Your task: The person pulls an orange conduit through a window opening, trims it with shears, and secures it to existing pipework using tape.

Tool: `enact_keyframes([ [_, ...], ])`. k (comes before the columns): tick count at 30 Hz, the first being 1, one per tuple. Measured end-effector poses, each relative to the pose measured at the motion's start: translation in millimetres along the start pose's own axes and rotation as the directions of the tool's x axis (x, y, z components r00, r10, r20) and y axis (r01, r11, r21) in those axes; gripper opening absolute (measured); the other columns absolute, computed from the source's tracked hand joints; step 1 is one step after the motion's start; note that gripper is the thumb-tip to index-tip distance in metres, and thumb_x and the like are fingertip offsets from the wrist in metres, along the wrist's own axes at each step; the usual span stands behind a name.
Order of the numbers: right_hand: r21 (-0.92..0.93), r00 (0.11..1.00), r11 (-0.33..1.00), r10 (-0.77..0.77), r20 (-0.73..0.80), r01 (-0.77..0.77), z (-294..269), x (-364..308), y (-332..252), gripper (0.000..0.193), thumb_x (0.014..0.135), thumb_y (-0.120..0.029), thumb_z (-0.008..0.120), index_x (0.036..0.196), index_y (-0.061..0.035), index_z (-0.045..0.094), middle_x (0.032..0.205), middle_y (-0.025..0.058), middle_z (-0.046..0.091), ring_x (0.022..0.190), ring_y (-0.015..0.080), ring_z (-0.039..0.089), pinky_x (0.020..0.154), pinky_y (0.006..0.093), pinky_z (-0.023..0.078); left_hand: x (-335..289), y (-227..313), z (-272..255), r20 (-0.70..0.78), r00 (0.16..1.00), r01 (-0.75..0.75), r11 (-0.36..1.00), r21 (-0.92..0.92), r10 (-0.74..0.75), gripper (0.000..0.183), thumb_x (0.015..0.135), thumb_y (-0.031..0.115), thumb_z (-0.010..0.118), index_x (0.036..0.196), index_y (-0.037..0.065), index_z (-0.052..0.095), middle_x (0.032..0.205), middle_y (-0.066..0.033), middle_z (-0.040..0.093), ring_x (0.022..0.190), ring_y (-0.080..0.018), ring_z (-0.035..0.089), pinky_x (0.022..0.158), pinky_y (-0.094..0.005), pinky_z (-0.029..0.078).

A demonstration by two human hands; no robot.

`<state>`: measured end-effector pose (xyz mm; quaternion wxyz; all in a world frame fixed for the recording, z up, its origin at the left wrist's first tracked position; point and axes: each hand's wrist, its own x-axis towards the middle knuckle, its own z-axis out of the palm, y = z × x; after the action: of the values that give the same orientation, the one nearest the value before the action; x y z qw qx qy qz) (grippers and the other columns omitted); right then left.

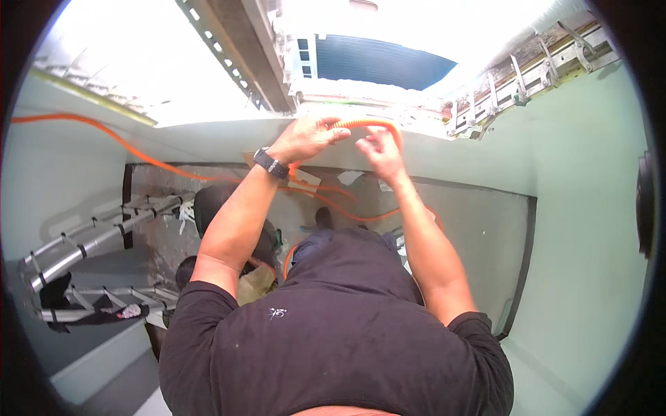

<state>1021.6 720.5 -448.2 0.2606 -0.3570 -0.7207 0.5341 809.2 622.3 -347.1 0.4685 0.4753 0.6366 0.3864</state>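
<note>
An orange corrugated conduit arches between my raised hands, just below the lit opening in the wall. My left hand, with a dark watch on the wrist, pinches one part of it between thumb and fingers. On the other side my right hand has its fingers curled, slightly blurred, where the conduit bends down. The conduit seems to pass behind that hand; the exact grip is partly hidden. More orange conduit trails along the wall at the left and across the floor below me.
Bright openings with a metal beam lie ahead. Metal brackets stick out along the edge at the right. A folding aluminium ladder stands at the left. Beside it is another person's dark clothing. Paper scraps litter the floor.
</note>
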Motion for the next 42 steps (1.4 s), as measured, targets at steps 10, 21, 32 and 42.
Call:
enact_keyframes([
  [10, -0.839, 0.874, 0.380, -0.441, 0.205, 0.389, 58, 70, 15, 0.041, 0.094, -0.015, 0.057, 0.135, -0.0130, 0.059, 0.121, 0.0122, 0.062, 0.115, 0.0308, 0.057, 0.102, 0.0475, 0.043, 56, 43, -34, -0.018, 0.991, -0.127, 0.964, 0.234, 0.135, 0.039, 0.097, 0.033, 0.072, 0.120, 0.001, 0.071, 0.093, -0.0035, 0.071, 0.081, -0.0098, 0.062, 0.077, -0.0269, 0.053],
  [21, -0.718, 0.778, 0.432, -0.580, 0.242, 0.546, 55, 69, 9, 0.035, 0.084, -0.024, 0.065, 0.113, -0.0036, 0.063, 0.107, 0.0213, 0.065, 0.101, 0.0396, 0.063, 0.090, 0.0521, 0.050, 43, 138, -9, -0.146, 0.872, -0.357, 0.812, 0.463, 0.467, 0.032, 0.096, 0.034, 0.066, 0.100, 0.003, 0.074, 0.093, -0.0209, 0.073, 0.087, -0.0366, 0.071, 0.077, -0.0426, 0.056],
  [32, -0.018, 0.986, 0.986, -0.166, -0.007, 0.166, -237, -116, -158, 0.029, 0.097, -0.031, 0.072, 0.109, -0.0060, 0.062, 0.086, 0.0029, 0.057, 0.074, 0.0129, 0.056, 0.069, 0.0301, 0.049, -13, 345, 51, -0.126, 0.599, -0.685, 0.588, 0.431, 0.791, 0.027, 0.094, 0.029, 0.071, 0.097, 0.003, 0.075, 0.071, -0.0121, 0.067, 0.064, -0.0240, 0.064, 0.064, -0.0358, 0.050],
  [42, -0.844, 0.323, 0.305, -0.931, -0.168, 0.441, -338, -56, -445, 0.057, 0.078, -0.012, 0.089, 0.122, -0.0023, 0.053, 0.111, 0.0118, 0.065, 0.099, 0.0204, 0.065, 0.084, 0.0380, 0.054, -9, 484, 49, 0.008, 0.364, -0.879, 0.341, 0.335, 0.931, 0.039, 0.098, 0.038, 0.067, 0.100, 0.000, 0.075, 0.073, -0.0073, 0.068, 0.069, -0.0146, 0.066, 0.067, -0.0321, 0.053],
])
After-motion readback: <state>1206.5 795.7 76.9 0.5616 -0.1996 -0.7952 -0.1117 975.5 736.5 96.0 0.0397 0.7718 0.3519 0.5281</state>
